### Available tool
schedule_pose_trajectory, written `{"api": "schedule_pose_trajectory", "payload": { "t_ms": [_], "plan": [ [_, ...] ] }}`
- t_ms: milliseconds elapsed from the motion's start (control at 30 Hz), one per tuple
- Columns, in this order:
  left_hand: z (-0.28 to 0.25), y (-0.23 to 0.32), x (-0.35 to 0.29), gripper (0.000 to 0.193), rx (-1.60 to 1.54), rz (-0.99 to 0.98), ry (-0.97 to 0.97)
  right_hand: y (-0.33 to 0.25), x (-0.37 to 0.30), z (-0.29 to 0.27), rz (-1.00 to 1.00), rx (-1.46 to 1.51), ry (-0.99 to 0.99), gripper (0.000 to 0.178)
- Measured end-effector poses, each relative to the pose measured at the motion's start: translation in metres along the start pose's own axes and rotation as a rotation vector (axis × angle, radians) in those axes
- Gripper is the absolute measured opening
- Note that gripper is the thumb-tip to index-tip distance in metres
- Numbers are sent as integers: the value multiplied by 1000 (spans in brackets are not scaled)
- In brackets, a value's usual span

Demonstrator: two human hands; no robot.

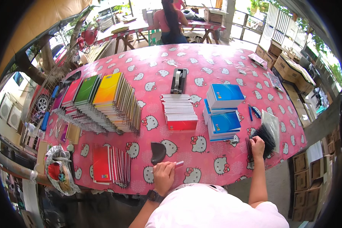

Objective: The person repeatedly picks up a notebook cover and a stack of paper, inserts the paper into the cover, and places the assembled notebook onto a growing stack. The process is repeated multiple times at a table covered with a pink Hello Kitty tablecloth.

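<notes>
My left hand (164,178), with a dark watch on its wrist, is closed near the table's front edge. Out of its fingers pokes a thin red-and-white pad (179,164), seen almost edge-on and mostly hidden. A dark half-moon-shaped piece (158,152) lies just beyond this hand. At the right, my right hand (257,147) is pinched at the near left side of a heap of black spiral binding coils (266,136). A clear plastic bag (273,125) lies under and beside the coils.
Spiral notebooks in yellow (108,89), green (86,89) and red (101,164) stand at the left. White-paged red pads (179,112), a black tape dispenser (179,80) and blue pads (226,95) fill the middle. Blue pens (250,113) lie right. Another person (171,22) is beyond the table.
</notes>
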State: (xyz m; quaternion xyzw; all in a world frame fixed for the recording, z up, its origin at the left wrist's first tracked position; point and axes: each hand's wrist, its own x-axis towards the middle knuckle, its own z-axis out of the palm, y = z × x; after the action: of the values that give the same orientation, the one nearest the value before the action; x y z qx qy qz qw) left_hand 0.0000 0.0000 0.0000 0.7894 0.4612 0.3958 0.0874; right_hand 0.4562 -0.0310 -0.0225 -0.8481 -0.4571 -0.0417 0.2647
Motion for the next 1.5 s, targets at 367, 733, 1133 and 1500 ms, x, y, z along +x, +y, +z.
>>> {"api": "schedule_pose_trajectory", "payload": {
  "t_ms": [367, 733, 1133, 1500],
  "plan": [
    [-7, 2, 12, 22, -38, -26, -11, 29, 33, -10, 31, 337, 333, 27],
    [-6, -1, 14, 20, -10, -43, -32, -213, -46, -34, -606, 695, -704, 16],
    [-6, -2, 19, 18, -17, -75, -122, -247, -78, 26, -477, 832, -1119, 38],
    [-8, 0, 24, 18, -53, -99, -153, -244, -78, 31, -766, 827, -999, 31]
  ]
}}
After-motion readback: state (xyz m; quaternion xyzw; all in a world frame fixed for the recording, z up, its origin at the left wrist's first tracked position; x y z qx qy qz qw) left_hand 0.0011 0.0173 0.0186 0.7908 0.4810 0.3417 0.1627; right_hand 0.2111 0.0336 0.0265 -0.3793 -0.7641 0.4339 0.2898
